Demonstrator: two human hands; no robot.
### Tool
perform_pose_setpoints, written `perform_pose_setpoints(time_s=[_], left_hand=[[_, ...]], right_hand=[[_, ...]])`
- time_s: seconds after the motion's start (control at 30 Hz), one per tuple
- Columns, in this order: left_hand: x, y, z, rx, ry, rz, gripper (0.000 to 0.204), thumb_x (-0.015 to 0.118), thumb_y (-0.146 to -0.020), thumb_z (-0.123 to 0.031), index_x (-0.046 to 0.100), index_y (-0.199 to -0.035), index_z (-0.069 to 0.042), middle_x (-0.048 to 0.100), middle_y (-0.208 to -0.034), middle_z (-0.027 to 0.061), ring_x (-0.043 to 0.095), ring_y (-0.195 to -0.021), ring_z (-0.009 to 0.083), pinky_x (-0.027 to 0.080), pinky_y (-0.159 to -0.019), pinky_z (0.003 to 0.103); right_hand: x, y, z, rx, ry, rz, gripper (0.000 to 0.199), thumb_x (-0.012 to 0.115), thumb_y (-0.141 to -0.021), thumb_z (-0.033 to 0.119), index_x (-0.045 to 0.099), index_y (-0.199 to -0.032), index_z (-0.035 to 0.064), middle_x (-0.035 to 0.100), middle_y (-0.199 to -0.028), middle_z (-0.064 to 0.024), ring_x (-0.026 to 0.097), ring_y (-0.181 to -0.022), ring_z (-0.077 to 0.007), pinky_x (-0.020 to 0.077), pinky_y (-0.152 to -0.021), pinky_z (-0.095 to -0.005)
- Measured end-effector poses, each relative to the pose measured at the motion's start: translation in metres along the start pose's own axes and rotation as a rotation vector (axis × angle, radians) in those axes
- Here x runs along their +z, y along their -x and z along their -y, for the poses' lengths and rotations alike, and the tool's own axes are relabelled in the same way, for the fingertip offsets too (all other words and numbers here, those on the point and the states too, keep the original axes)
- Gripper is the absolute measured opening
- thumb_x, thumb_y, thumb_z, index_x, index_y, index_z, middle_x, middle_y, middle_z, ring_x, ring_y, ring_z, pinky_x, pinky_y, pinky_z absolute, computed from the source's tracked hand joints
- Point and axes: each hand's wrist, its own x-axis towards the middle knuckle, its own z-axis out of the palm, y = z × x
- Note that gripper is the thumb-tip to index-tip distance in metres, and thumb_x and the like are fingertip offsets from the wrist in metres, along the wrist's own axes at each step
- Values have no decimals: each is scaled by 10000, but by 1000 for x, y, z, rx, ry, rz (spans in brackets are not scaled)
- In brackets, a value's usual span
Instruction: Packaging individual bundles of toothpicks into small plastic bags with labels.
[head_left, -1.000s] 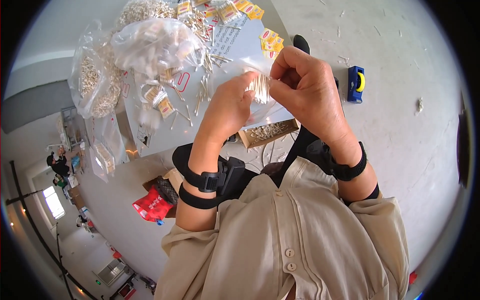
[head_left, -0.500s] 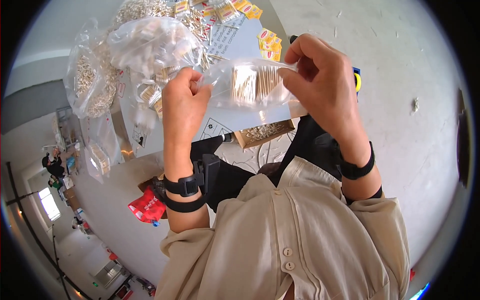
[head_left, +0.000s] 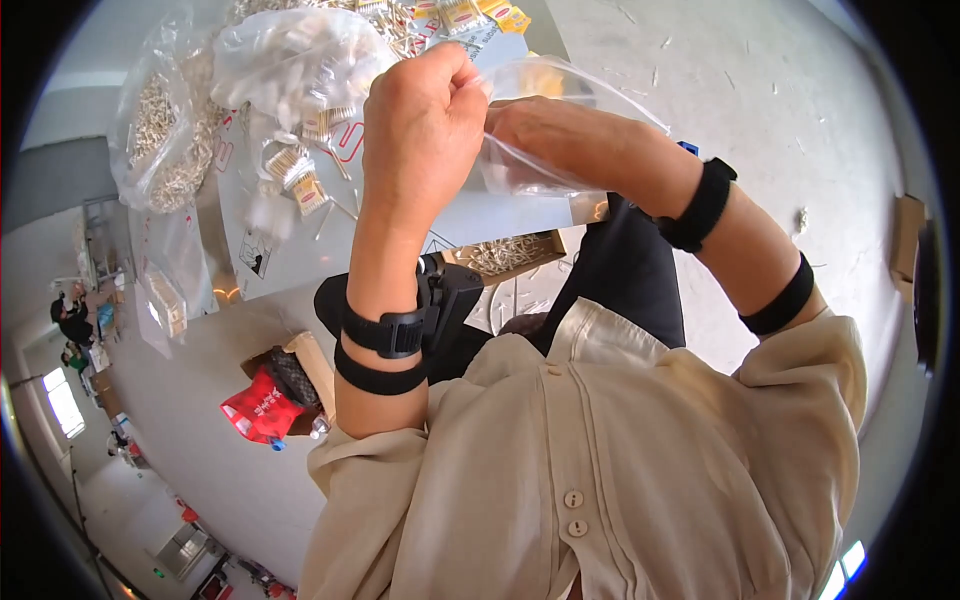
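Over the table's edge, my left hand [head_left: 425, 130] is closed in a fist-like pinch on the left end of a clear plastic bag [head_left: 590, 95]. The bag's mouth spreads wide toward the right. My right hand [head_left: 530, 125] reaches leftward and appears to be inside the bag, close to the left hand. Its fingertips are hidden, and so are the cotton swabs that showed in the bag earlier. Left of my hands, bundles of cotton swabs [head_left: 297, 178] with yellow labels lie on the grey tabletop [head_left: 330, 245].
A large clear bag [head_left: 300, 60] and a bag of loose swabs [head_left: 180, 185] stand at the table's left. Yellow packets [head_left: 505, 17] lie at the far side. Below the edge is a cardboard box of swabs [head_left: 505, 258]. A red bag [head_left: 262, 405] sits on the floor.
My right hand has gone from pinching the bag's right end to reaching into it. My left hand has moved up and right with the bag. The swabs in it are no longer visible.
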Motion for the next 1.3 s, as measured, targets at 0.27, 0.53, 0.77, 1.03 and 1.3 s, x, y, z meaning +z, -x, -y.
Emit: perform_pose_setpoints(time_s=[0.27,0.53,0.77,1.03,1.3], left_hand=[[16,-1,13,47,196,-52,101,619,-818,-25,570,-737,10,538,-578,-28,412,-523,14,319,-473,209],[1,0,17,-120,128,-55,48,612,-733,-40,594,-726,4,610,-587,105,557,-511,182,450,-535,314],[9,-2,19,-90,129,-75,46,577,-731,-36,597,-746,3,611,-588,114,564,-511,195,447,-533,322],[8,-2,19,-64,143,-87,60,587,-732,-42,605,-765,5,624,-600,128,603,-531,232,468,-547,342],[-8,15,36,-116,302,-100,124,655,-831,-119,612,-815,-4,565,-606,-6,458,-518,38,358,-488,220]], right_hand=[[30,-4,-9,314,-561,4,66,618,-774,39,616,-817,-11,627,-766,-160,641,-797,-327,496,-697,-381],[8,19,-9,244,11,167,90,617,-782,72,663,-790,-5,661,-756,-200,662,-742,-352,520,-669,-423],[21,19,-10,268,-12,90,91,623,-773,60,644,-855,24,658,-843,-169,625,-825,-341,479,-733,-400],[30,18,-11,185,-171,18,152,566,-856,144,622,-924,21,656,-884,-180,635,-872,-355,498,-757,-426],[-22,23,35,372,144,-172,187,606,-774,55,589,-957,23,622,-924,-156,607,-892,-362,478,-780,-419]])
